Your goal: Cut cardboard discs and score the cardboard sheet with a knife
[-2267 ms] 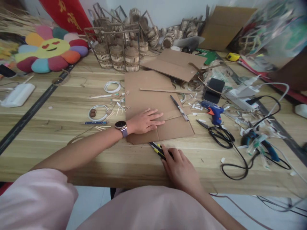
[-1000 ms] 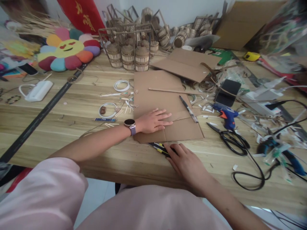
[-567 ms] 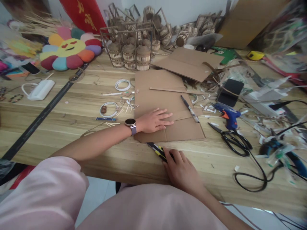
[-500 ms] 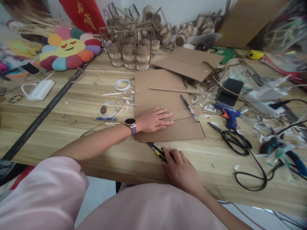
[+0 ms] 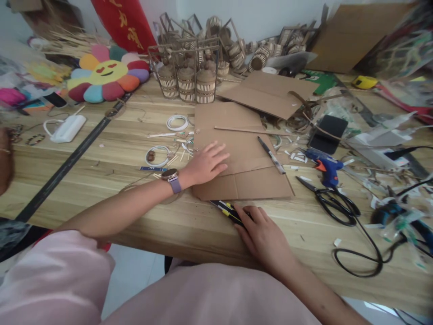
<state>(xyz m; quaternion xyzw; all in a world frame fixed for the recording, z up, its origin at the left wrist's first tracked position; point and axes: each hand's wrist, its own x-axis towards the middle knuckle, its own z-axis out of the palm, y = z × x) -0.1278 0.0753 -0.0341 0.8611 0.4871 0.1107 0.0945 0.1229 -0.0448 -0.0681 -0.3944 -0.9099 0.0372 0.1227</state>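
Observation:
My left hand [image 5: 207, 164], with a watch [image 5: 171, 176] on its wrist, is over the left part of a brown cardboard sheet [image 5: 243, 185], fingers apart and nothing in them. Whether its palm touches the cardboard I cannot tell. At the near edge of the sheet, my right hand [image 5: 265, 234] is closed around a black and yellow utility knife [image 5: 226, 210] lying low at the tabletop. The knife's front end points up and left, toward the cardboard. On the sheet's right side lies a black marker pen [image 5: 271, 155], and a thin cardboard strip [image 5: 248, 130] crosses it farther back.
Scissors [image 5: 333, 201], a blue glue gun [image 5: 326, 166] and a phone [image 5: 328, 133] lie on the right among scraps. Small lidded baskets in a frame [image 5: 187, 83] stand behind. A flower cushion [image 5: 108, 74] sits back left. Another person's hand [image 5: 5, 160] shows at the left edge.
My left hand has shifted left across the cardboard. My right hand stays on the utility knife. Another person's hand has come into view at the far left. The view has shifted slightly.

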